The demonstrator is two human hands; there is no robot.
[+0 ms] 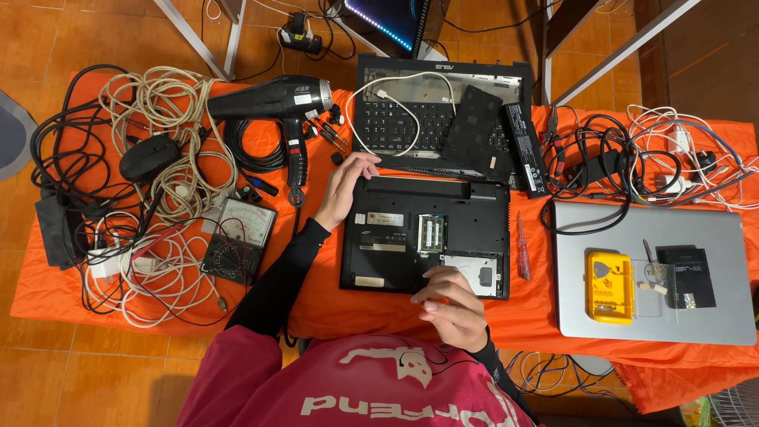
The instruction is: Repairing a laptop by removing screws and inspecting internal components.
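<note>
A black laptop [403, 229] lies upside down on the orange cloth [47, 285], its bottom panel open so a memory module [431, 233] and a silver drive bay [478, 273] show. My left hand [344, 190] rests on the laptop's far left corner, fingers spread over the edge. Over the near edge, beside the drive bay, hovers my right hand [449, 304] with its fingers curled loosely; I see nothing in it. A red-handled screwdriver [522, 245] lies just right of the laptop.
Behind it sits a dismantled black laptop keyboard base [395, 119] with a white cable and loose black panel. A black hair dryer [277, 99], analogue multimeter [237, 241] and tangled cables [158, 174] fill the left. A silver laptop [711, 316] holding a yellow tool case [609, 286] is right.
</note>
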